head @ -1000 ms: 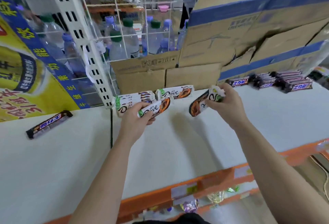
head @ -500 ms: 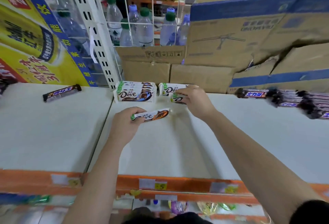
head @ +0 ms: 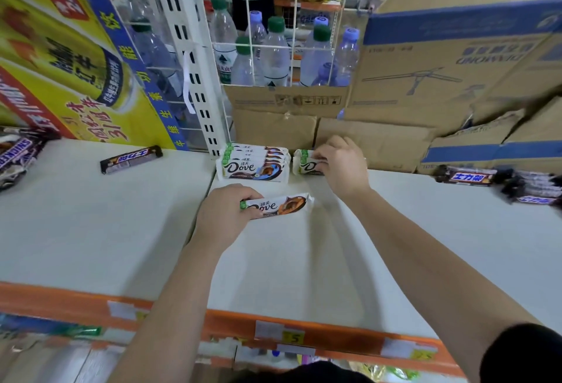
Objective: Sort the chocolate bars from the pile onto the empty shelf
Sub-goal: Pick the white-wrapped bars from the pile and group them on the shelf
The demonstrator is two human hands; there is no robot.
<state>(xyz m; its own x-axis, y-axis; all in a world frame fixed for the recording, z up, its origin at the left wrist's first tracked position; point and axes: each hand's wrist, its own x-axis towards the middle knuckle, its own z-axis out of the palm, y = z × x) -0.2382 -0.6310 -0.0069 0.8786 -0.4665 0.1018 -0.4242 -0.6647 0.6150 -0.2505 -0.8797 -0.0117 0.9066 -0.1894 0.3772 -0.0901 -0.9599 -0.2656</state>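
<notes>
My left hand [head: 223,215] grips a white Dove bar with an orange end [head: 279,204] just above the white shelf [head: 304,261]. Behind it stands a stack of several white Dove bars [head: 254,162] at the shelf's back. To the right of that stack, my right hand [head: 342,165] holds the right end of another white Dove bar [head: 304,163], which lies on a second small stack. A pile of dark Snickers bars [head: 523,185] lies at the far right of the shelf.
A single dark Snickers bar [head: 130,159] lies on the left shelf board, and more Snickers bars [head: 15,154] sit at the far left edge. Cardboard boxes [head: 380,139] line the back. Water bottles [head: 273,54] stand behind a wire grid. The orange shelf edge [head: 304,331] runs along the front.
My right hand carried its Dove bar from mid-air back to the small stack at the shelf's back. My left hand lowered its bar slightly toward the shelf.
</notes>
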